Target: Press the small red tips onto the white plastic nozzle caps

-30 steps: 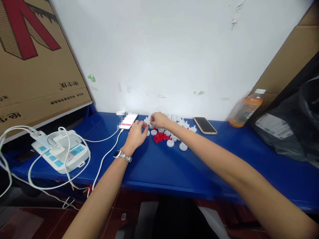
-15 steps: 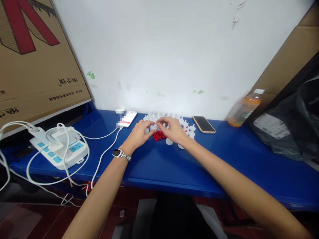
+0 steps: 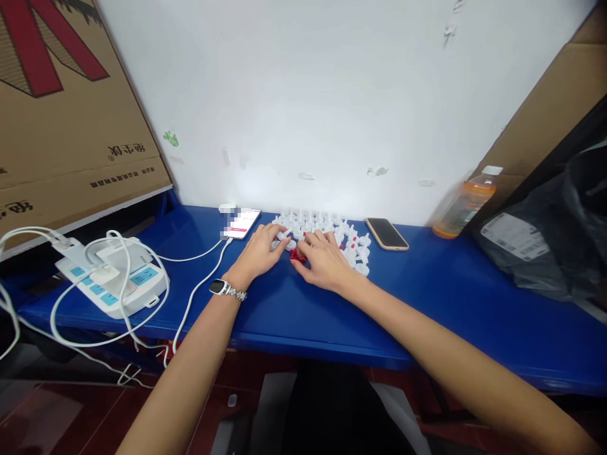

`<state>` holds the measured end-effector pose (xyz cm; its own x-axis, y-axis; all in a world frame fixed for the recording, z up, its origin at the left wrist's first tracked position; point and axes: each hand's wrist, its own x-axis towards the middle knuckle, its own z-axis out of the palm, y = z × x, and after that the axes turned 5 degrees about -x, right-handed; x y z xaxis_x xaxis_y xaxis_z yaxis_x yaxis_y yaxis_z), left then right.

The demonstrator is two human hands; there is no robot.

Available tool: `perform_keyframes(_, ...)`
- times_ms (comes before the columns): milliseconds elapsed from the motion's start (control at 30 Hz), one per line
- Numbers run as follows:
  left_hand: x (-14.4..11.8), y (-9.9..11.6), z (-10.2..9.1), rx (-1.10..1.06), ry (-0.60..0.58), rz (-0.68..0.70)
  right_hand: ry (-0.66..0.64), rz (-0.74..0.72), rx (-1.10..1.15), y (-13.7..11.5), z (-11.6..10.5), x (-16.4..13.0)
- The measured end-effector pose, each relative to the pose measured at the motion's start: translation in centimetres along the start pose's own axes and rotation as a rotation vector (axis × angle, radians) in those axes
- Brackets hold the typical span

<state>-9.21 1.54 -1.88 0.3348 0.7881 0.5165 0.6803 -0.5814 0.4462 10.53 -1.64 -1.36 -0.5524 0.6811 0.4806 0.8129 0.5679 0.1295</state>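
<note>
My left hand point(image 3: 260, 251) rests at the left edge of a group of white plastic pieces with thin pointed stems. Its thumb and index finger are closed around one white plastic piece point(image 3: 283, 239). To the right, my right hand point(image 3: 327, 259) reaches down over a small pile of red pieces point(image 3: 294, 255), its curled fingers and thumb closing on them; the exact grip is partly hidden. Behind both hands the other white plastic pieces point(image 3: 308, 222) stand close together, and a few at the right carry red bits.
A phone with a lit screen point(image 3: 243, 222) lies at the left on a cable, and a dark phone point(image 3: 387, 234) at the right. A power strip point(image 3: 111, 278) with looping cords, a bottle point(image 3: 467, 202) and a grey plastic bag point(image 3: 535, 237) are also on the blue table point(image 3: 303, 319).
My right hand has moved away from my left hand and down to the red pile. The fingertips of both hands were together before; my left hand stays nearly in place.
</note>
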Motion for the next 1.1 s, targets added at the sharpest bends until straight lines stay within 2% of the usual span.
perform_keyframes(167,0.0,0.0,0.0,0.001,-0.003,0.015,-0.087,-0.072,-0.119,-0.7,0.8,0.6)
perform_keyframes(467,0.0,0.2,0.2,0.013,-0.027,0.029,-0.106,-0.031,-0.129,-1.4,1.1,0.9)
perform_keyframes(533,0.0,0.5,0.1,0.006,-0.019,0.030,-0.055,0.032,-0.041,-0.9,0.5,1.0)
perform_keyframes(700,-0.2,2.6,0.1,-0.029,-0.011,0.068,0.144,0.387,0.341,1.5,-1.3,1.6)
perform_keyframes(767,-0.3,3.7,0.3,-0.053,-0.023,0.100,0.194,0.473,0.474,2.1,-1.7,1.8)
perform_keyframes(900,-0.5,5.0,0.7,-0.073,-0.053,0.154,0.174,0.490,0.694,2.1,-1.8,1.7)
perform_keyframes(1100,-0.6,5.1,0.9,-0.067,-0.089,0.139,0.131,0.399,0.783,1.7,-1.6,1.3)
